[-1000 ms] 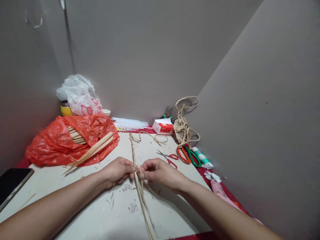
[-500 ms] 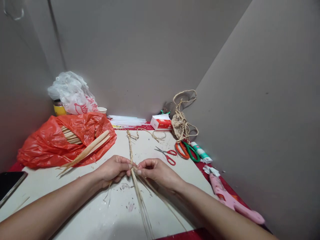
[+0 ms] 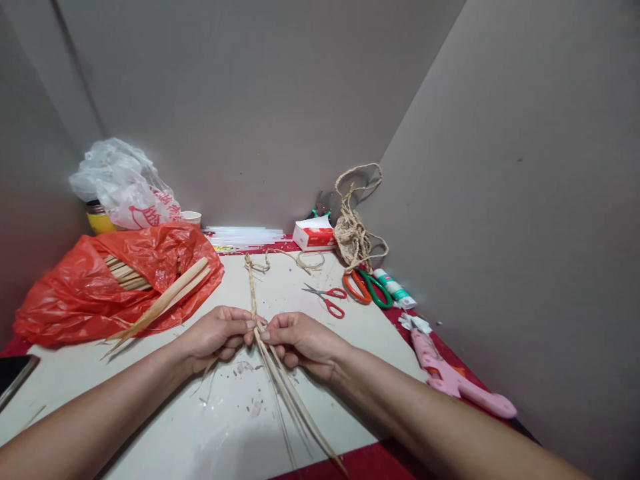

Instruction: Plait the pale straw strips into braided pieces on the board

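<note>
A braided straw cord (image 3: 253, 288) runs down the white board toward me, its far end near a thin loose string. Where the braid ends, my left hand (image 3: 223, 333) pinches it between thumb and fingers. My right hand (image 3: 300, 340) grips the straw strands (image 3: 287, 390) just to the right, close against the left fingertips. The unbraided strands fan out below both hands toward the board's front edge. A short wisp of fibre hangs under my left hand. Fingers partly hide the crossing point of the strands.
Red-handled scissors (image 3: 327, 298) lie right of the braid. Beyond are larger scissors with orange and green handles (image 3: 375, 290), a coil of braided rope (image 3: 355, 237), a red-white box (image 3: 315, 237) and a pink glue gun (image 3: 455, 380). At left, a red plastic bag (image 3: 65, 287) holds dry straw strips.
The whole view has shifted slightly, moving things left. My right hand has turned and now grips strands closer to the braid's end; the loose strands lie closer together.
</note>
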Tool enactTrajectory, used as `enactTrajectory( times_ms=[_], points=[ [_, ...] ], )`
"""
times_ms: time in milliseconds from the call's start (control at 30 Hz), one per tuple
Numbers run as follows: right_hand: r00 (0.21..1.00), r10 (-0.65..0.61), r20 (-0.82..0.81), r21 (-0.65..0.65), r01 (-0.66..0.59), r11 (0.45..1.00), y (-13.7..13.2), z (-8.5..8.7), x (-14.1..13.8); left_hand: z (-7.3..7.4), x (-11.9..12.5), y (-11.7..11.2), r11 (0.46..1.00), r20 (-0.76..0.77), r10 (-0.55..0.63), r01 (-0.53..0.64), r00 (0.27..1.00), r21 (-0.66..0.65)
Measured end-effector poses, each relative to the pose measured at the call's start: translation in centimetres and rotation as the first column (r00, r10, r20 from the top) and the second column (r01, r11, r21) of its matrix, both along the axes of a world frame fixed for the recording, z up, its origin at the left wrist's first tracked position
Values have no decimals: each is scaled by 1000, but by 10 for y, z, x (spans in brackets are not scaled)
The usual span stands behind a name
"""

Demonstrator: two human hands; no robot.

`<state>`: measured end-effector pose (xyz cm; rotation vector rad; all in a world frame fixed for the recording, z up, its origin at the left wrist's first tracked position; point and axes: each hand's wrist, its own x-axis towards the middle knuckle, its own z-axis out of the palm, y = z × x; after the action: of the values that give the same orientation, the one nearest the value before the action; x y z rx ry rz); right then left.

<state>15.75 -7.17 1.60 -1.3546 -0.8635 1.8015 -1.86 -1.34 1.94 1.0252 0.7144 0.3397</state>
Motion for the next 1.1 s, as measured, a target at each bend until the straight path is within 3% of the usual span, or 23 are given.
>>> enactTrajectory(
  times_ms=[167,400,567,800,933,1100],
  points=[
    [999,29,42,67,-32,997,4,4,4,0,-2,1,1000,6,-18,18,1000,-23],
    [956,41,291,111,-76,991,8,15,1,1,1,0,1000,-26,-23,23,999,18],
    [894,-23,447,203,-76,976,11,10,-2,-1,4,-4,996,-86,15,-7,996,94],
    [950,28,312,128,-71,989,7,15,-3,0,11,-12,961,-219,109,-46,970,271],
    [957,111,269,50,-129,990,6,19,3,-8,11,-13,925,-211,151,-62,966,374],
    [877,82,474,141,-167,976,1,18,7,-11,11,-14,906,-231,173,-62,957,419]
  ],
)
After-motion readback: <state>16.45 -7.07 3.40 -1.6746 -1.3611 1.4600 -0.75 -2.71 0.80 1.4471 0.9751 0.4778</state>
